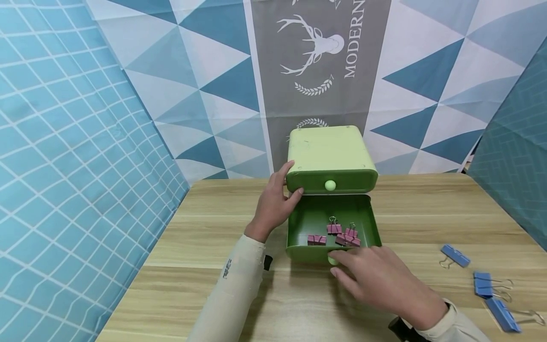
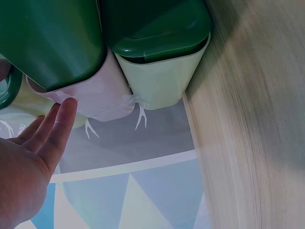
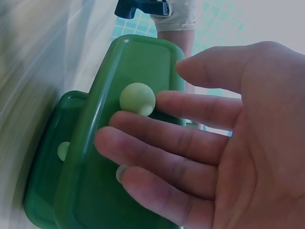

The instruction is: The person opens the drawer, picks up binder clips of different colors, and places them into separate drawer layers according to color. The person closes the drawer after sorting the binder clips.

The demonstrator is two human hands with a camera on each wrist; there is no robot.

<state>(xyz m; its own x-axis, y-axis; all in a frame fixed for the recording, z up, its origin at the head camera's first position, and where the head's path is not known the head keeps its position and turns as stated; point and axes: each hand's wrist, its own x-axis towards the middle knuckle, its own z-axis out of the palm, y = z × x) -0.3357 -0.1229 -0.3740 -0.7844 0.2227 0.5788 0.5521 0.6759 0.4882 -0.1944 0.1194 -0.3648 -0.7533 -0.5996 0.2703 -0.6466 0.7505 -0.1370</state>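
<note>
A small drawer cabinet with green drawer fronts stands at the back of the table. Below its top drawer, another drawer is pulled out, holding several magenta binder clips. My left hand rests on the cabinet's left side, thumb at the front edge; the left wrist view shows its fingers extended against the pinkish casing. At the pulled-out drawer's front, my right hand has its index fingertip at the round pale knob. Its thumb stands apart from the knob, the other fingers loosely extended.
To the right on the wooden table lie three blue binder clips. In the right wrist view, a lower drawer front with its own knob shows beside the pulled-out one. Patterned cloth hangs behind the table.
</note>
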